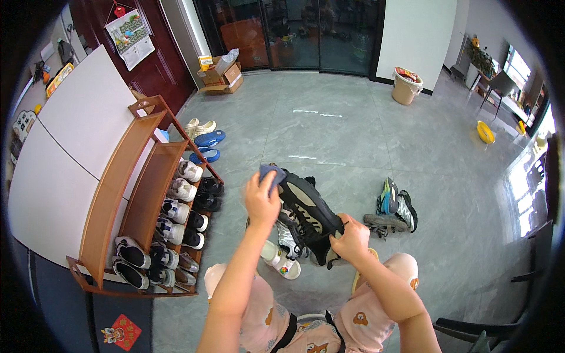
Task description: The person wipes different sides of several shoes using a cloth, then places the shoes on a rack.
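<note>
A black and beige lace-up sneaker is held up over the floor, tilted with its toe toward the upper left. My right hand grips it at the heel and collar. In my left hand is a folded blue-grey cloth, pressed against the toe end. Under the sneaker lie other shoes, among them a silver one, partly hidden. A white sandal with a colourful charm lies by my left knee.
To the left stands a wooden shoe rack with several pairs of shoes. Some shoes lie in a small pile on the right. Blue clogs, a cardboard box, a bin and a yellow basin are farther off.
</note>
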The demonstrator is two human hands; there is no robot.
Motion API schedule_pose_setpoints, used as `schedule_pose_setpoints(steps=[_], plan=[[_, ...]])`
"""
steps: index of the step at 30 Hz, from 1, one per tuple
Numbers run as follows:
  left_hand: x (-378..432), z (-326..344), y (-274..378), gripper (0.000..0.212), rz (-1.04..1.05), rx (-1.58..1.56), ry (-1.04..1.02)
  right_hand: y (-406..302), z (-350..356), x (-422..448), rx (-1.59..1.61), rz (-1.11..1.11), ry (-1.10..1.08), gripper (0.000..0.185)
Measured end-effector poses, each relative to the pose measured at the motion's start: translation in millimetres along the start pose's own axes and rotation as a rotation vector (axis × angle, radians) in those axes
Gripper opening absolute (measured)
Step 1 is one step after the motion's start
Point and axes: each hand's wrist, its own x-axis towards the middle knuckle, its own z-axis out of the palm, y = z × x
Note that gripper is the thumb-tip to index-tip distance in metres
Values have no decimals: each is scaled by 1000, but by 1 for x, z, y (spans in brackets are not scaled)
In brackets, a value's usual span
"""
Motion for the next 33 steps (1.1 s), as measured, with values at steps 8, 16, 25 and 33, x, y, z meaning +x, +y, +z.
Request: schedule_pose_setpoints(steps=[8,16,25,33], plan=[[-47,9,65,43,449,-158,-323,3,5,1,-15,62,-71,41],[-7,0,22,43,188,8,-6,6,5,0,250,234,-170,43],[-4,-4,13,41,247,68,-34,13,3,-2,290,277,-199,45],[-32,-6,51,44,340,-333,-342,24,4,-1,371,364,-172,44]])
